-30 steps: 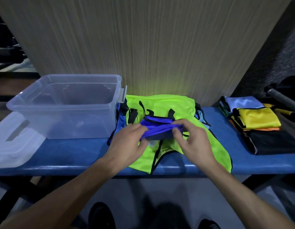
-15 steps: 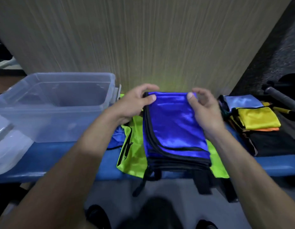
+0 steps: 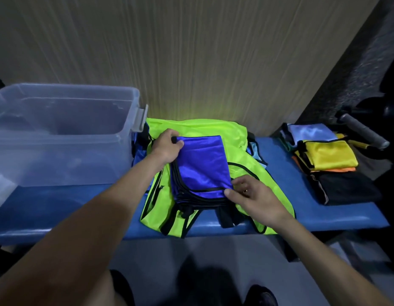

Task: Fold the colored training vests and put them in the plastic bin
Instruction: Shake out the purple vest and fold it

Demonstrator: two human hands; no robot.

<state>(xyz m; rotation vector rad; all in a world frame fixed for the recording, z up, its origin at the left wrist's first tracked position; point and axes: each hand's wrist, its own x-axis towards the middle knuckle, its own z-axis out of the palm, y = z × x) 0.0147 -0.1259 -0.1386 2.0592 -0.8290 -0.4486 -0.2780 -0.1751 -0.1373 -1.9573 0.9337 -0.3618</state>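
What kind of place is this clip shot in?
Probably a gym or sports storage room: a blue padded bench against a wall, piles of training vests, and what looks like a foam-gripped equipment handle at right.

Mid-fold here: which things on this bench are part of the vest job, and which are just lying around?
Job:
- blue vest, folded, gripped by left hand and right hand
- green vest underneath
- bin, open
- folded stack at the right

Lying about:
- lid beside the bin
- grey handle far right
- bench only carries things
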